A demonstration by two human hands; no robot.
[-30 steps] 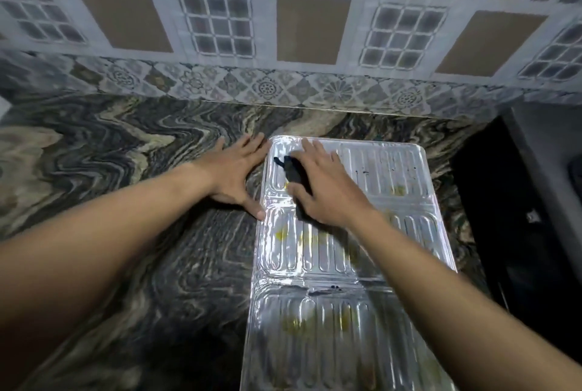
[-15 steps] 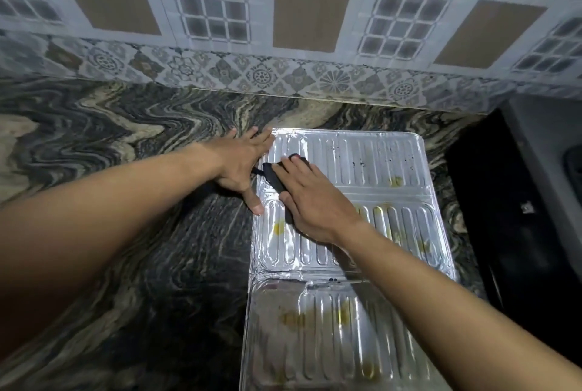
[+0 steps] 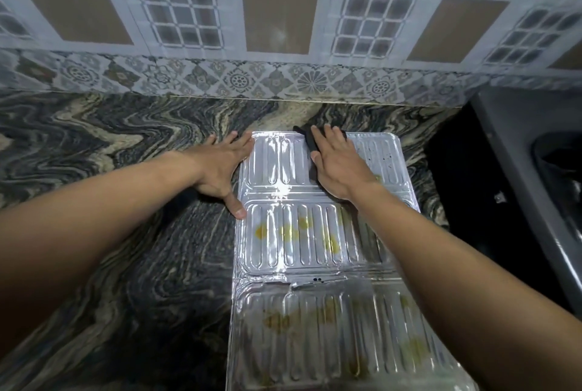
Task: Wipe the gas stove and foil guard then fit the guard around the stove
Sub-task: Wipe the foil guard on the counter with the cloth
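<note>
The silver ribbed foil guard [image 3: 302, 242] lies flat on the marble counter, unfolded into panels, with yellow grease spots on its middle and near panels. My right hand [image 3: 338, 164] presses a dark cloth [image 3: 310, 142] flat onto the far panel near its top edge. Most of the cloth is hidden under my palm. My left hand [image 3: 220, 167] rests flat with fingers spread on the counter, its thumb touching the guard's left edge. The gas stove [image 3: 541, 183] is partly seen at the right edge.
The swirled dark marble counter [image 3: 110, 170] stretches to the left. A patterned tiled wall [image 3: 280, 19] rises right behind the guard. A dark gap [image 3: 466, 201] lies between the guard and the stove.
My right hand has slid the cloth from the far panel's left part up and right to its top edge. My left hand stays at the guard's left edge.
</note>
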